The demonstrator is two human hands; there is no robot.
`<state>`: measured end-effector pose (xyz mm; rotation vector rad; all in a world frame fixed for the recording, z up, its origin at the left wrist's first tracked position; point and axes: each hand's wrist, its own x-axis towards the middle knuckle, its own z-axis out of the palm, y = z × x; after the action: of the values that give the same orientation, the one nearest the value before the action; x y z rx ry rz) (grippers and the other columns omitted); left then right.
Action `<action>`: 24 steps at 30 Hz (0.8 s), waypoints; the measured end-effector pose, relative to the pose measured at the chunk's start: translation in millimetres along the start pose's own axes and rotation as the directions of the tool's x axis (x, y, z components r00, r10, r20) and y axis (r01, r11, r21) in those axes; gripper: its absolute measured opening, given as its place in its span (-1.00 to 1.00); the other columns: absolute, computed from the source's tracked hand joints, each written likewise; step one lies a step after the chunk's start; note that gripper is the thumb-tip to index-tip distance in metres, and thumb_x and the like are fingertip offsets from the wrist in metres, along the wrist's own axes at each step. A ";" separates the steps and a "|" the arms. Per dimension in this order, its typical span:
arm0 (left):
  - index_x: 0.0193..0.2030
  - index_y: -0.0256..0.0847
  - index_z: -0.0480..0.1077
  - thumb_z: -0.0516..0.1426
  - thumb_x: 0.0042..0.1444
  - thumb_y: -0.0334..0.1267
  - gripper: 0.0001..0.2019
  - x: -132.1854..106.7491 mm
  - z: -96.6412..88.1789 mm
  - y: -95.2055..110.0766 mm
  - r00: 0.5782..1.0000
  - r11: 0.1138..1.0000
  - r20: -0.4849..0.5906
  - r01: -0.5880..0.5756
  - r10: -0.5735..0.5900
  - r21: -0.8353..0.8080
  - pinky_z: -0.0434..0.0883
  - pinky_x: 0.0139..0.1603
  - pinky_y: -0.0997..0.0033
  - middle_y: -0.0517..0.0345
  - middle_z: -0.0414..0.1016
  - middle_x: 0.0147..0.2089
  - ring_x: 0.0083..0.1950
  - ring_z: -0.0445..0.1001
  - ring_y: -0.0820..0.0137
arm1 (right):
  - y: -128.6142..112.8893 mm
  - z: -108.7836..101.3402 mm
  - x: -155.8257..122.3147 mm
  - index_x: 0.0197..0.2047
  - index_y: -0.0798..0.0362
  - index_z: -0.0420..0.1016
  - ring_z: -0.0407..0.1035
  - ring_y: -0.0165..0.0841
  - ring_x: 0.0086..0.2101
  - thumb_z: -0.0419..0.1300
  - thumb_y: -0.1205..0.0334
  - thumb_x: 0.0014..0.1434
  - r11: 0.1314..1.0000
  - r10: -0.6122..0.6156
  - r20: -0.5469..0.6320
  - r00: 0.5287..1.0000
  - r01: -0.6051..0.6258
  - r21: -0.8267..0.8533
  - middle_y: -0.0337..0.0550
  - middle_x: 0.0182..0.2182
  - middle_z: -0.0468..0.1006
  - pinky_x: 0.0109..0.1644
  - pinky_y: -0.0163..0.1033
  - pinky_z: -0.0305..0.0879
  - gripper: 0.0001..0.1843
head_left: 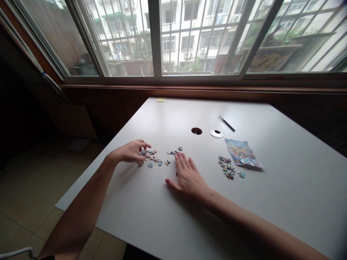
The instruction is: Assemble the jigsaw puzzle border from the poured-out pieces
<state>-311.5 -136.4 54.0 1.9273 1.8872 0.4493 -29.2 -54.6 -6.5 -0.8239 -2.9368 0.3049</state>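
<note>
Loose jigsaw puzzle pieces (151,156) lie in a spread heap on the white table. My left hand (132,150) is at the heap's left edge, its fingers apart and curved over the pieces. Right of the heap, my right hand (188,176) lies flat with its fingers stretched out and the thumb spread. A short run of pieces (173,152) sits just beyond its fingertips, and one dark piece shows between thumb and forefinger. Whatever lies under the palm is hidden. Farther right is a second pile of puzzle pieces (227,168), apart from both hands.
A colourful picture sheet (242,153) lies beside the second pile. Behind it are a pen (227,123), a round metal cover (216,134) and a cable hole (196,131) in the tabletop (271,202). A yellow strip (160,100) marks the far edge, below a barred window.
</note>
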 end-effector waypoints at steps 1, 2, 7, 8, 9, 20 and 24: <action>0.16 -0.17 0.43 0.22 0.00 -0.17 -0.47 -0.5 -0.7 1.3 1.000 1.000 0.019 -0.016 0.016 -0.018 0.44 -0.13 0.46 0.01 0.45 -0.01 -0.11 0.50 0.33 | -1.5 0.2 1.2 0.45 0.40 -0.17 -0.35 0.02 0.40 -0.08 -0.31 0.22 1.000 -0.024 -0.009 1.000 0.024 0.006 0.25 0.43 -0.21 0.44 0.13 -0.30 0.06; 0.15 -0.17 0.44 0.23 0.00 -0.18 -0.48 -0.5 -0.7 2.9 0.999 0.999 0.033 -0.032 0.034 -0.033 0.44 -0.15 0.47 0.01 0.45 -0.03 -0.13 0.50 0.34 | -2.9 0.1 2.3 0.45 0.38 -0.15 -0.33 0.02 0.40 -0.06 -0.30 0.22 0.999 -0.045 -0.024 0.999 0.045 0.009 0.26 0.43 -0.19 0.44 0.14 -0.29 0.04; 0.00 -0.20 0.53 0.24 0.02 -0.27 -0.64 4.2 7.0 12.6 0.994 0.990 0.019 -0.104 0.107 -0.096 0.41 -0.24 0.49 0.03 0.52 -0.14 -0.23 0.49 0.39 | -12.4 -8.8 13.6 0.25 0.17 0.31 -0.04 0.07 0.32 0.10 -0.12 0.22 0.994 -0.111 -0.149 0.983 0.113 0.006 0.20 0.33 0.18 0.36 0.14 -0.12 -0.32; -0.03 -0.21 0.54 0.24 0.02 -0.30 -0.67 5.3 8.9 14.0 0.993 0.988 0.013 -0.112 0.114 -0.109 0.40 -0.26 0.50 0.05 0.53 -0.17 -0.24 0.49 0.40 | -14.7 -11.8 18.2 0.15 0.12 0.41 0.07 0.04 0.26 0.12 -0.05 0.22 0.993 -0.118 -0.161 0.980 0.121 0.013 0.17 0.25 0.29 0.31 0.12 -0.03 -0.46; -0.07 -0.22 0.54 0.24 0.02 -0.31 -0.71 6.1 10.5 14.9 0.993 0.986 0.010 -0.115 0.117 -0.121 0.40 -0.27 0.50 0.06 0.54 -0.20 -0.26 0.48 0.41 | -17.0 -14.8 23.7 0.04 0.08 0.48 0.18 -0.01 0.17 0.13 0.01 0.23 0.991 -0.122 -0.163 0.979 0.128 0.027 0.12 0.16 0.39 0.25 0.08 0.06 -0.59; -0.12 -0.23 0.57 0.20 0.12 -0.31 -0.80 7.2 9.7 5.5 0.995 0.976 -0.032 -0.100 0.095 -0.193 0.45 -0.20 0.47 0.07 0.62 -0.23 -0.22 0.56 0.37 | -26.4 -16.9 63.3 -0.04 0.08 0.50 0.40 -0.28 -0.19 0.11 0.34 0.23 0.964 -0.146 -0.129 0.981 0.171 0.204 -0.04 -0.22 0.52 -0.10 -0.25 0.25 -0.75; -0.14 -0.24 0.55 0.20 0.13 -0.26 -0.81 8.3 11.7 7.1 0.998 0.971 -0.038 -0.064 0.057 -0.229 0.44 -0.25 0.48 0.08 0.61 -0.28 -0.27 0.56 0.37 | -30.6 -20.0 62.6 -0.02 0.08 0.50 0.40 -0.25 -0.14 0.21 0.23 0.20 0.958 -0.182 -0.118 0.976 0.203 0.202 0.00 -0.14 0.50 -0.11 -0.25 0.27 -0.72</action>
<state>-299.3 -128.9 47.0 1.8369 1.7141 0.6880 -95.5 -44.1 20.7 -0.5040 -2.7992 0.5361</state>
